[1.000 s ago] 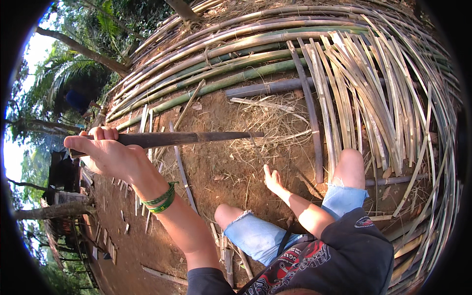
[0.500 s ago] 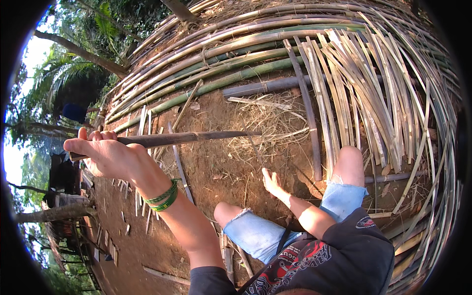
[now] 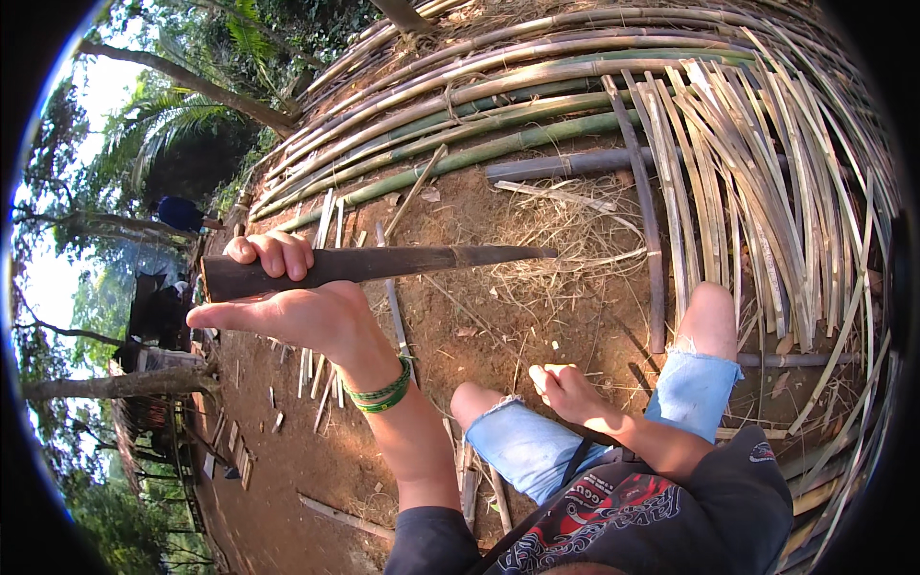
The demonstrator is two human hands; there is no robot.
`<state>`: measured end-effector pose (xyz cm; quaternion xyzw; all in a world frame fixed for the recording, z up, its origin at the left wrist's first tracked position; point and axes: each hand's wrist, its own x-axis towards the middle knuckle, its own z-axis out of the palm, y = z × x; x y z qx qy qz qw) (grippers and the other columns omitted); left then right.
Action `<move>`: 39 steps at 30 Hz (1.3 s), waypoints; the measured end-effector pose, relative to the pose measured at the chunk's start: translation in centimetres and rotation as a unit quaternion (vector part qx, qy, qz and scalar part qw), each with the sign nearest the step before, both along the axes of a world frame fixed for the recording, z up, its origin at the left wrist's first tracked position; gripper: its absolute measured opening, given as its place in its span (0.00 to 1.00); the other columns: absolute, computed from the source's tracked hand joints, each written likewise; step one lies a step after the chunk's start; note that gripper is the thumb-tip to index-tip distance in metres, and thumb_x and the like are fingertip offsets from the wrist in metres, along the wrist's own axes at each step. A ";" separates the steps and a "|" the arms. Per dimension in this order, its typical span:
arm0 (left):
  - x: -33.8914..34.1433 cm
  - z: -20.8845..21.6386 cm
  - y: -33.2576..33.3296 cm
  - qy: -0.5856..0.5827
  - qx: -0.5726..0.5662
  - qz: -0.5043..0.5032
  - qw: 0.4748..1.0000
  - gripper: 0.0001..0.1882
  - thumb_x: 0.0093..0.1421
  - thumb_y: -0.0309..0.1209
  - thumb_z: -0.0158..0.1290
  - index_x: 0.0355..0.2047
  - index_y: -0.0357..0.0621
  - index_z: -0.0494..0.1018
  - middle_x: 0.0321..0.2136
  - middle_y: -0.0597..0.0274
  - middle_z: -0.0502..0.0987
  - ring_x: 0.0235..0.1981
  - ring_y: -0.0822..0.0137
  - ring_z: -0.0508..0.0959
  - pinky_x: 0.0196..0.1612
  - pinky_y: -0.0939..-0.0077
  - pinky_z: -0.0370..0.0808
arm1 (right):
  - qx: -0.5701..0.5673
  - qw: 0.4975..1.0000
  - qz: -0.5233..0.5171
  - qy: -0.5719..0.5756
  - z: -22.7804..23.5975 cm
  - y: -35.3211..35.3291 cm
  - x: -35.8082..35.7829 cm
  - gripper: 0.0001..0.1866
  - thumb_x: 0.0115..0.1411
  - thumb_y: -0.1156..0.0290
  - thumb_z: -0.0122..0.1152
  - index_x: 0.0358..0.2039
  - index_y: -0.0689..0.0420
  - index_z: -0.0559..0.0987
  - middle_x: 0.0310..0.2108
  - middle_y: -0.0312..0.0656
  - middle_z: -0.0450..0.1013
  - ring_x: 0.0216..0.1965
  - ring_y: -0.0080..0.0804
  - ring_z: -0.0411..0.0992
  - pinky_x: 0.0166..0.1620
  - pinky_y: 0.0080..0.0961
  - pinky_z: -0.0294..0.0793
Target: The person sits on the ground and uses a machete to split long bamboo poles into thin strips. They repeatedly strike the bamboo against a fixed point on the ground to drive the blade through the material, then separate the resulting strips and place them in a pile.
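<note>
A long dark-brown piece of split bamboo lies across my left hand, level above the ground. It is broad at its left end and narrows to a point at the right. My left fingers curl over its upper edge, with the thumb stretched out below. A green woven bracelet circles my left wrist. Lower down, my right hand is closed in front of my knees, apart from the bamboo. Whatever it grips is too thin or hidden to make out.
Split bamboo strips lie side by side at right. Long whole bamboo poles stretch across the far side. Fibrous shavings cover the soil beyond the bamboo's tip. Someone in dark blue is at far left, near trees.
The dark bamboo has turned, now showing its broad face. My left hand has rolled palm-up and shifted right in view. My right hand has come closer to my body.
</note>
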<state>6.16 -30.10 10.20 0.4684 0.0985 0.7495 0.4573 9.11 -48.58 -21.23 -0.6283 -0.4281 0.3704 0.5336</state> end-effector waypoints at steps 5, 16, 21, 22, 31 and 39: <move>-1.0 0.2 1.0 0.012 0.008 -0.044 0.999 0.41 0.53 0.76 0.36 0.24 0.46 0.62 0.16 0.69 0.59 0.13 0.77 0.57 0.17 0.87 0.54 | -0.071 0.991 0.094 0.063 -2.8 -7.3 2.8 0.10 0.57 0.73 0.60 0.37 0.64 0.75 0.26 0.50 0.71 0.22 0.42 0.67 0.29 0.36 0.68; -0.4 -2.0 -6.3 0.008 0.078 -0.122 0.989 0.41 0.55 0.77 0.30 0.22 0.48 0.59 0.13 0.70 0.57 0.10 0.78 0.55 0.12 0.86 0.49 | 0.103 0.990 0.017 0.090 7.8 -3.5 1.6 0.20 0.67 0.61 0.48 0.23 0.63 0.67 0.13 0.51 0.61 0.14 0.43 0.62 0.23 0.38 0.60; -1.0 -2.6 -7.5 -0.008 0.054 -0.020 0.998 0.39 0.57 0.75 0.30 0.22 0.48 0.57 0.14 0.70 0.57 0.12 0.78 0.57 0.15 0.86 0.52 | 0.030 0.991 -0.036 0.124 1.9 -1.0 0.2 0.15 0.66 0.66 0.47 0.25 0.62 0.68 0.14 0.49 0.64 0.16 0.42 0.64 0.25 0.37 0.63; -1.1 -2.9 -8.0 -0.007 0.059 -0.022 0.998 0.39 0.57 0.75 0.31 0.22 0.48 0.58 0.15 0.70 0.57 0.13 0.78 0.57 0.15 0.86 0.53 | 0.041 0.993 -0.045 0.101 2.1 -1.3 0.0 0.14 0.66 0.66 0.47 0.26 0.62 0.69 0.15 0.48 0.64 0.17 0.43 0.65 0.25 0.37 0.64; -3.4 -4.4 -9.3 -0.047 0.059 0.059 0.995 0.36 0.60 0.71 0.35 0.24 0.46 0.59 0.18 0.68 0.58 0.15 0.76 0.58 0.19 0.82 0.56 | 0.111 0.991 -0.003 -0.079 4.1 -1.4 -0.5 0.07 0.64 0.73 0.50 0.31 0.63 0.71 0.17 0.45 0.67 0.16 0.39 0.65 0.23 0.33 0.66; -4.5 -5.1 -10.8 -0.039 0.067 0.053 0.996 0.36 0.61 0.70 0.33 0.25 0.46 0.58 0.18 0.68 0.57 0.15 0.75 0.56 0.21 0.81 0.56 | 0.167 0.951 -0.046 -0.256 -2.0 -0.7 -0.9 0.15 0.57 0.78 0.56 0.45 0.60 0.72 0.25 0.52 0.67 0.19 0.48 0.68 0.21 0.37 0.67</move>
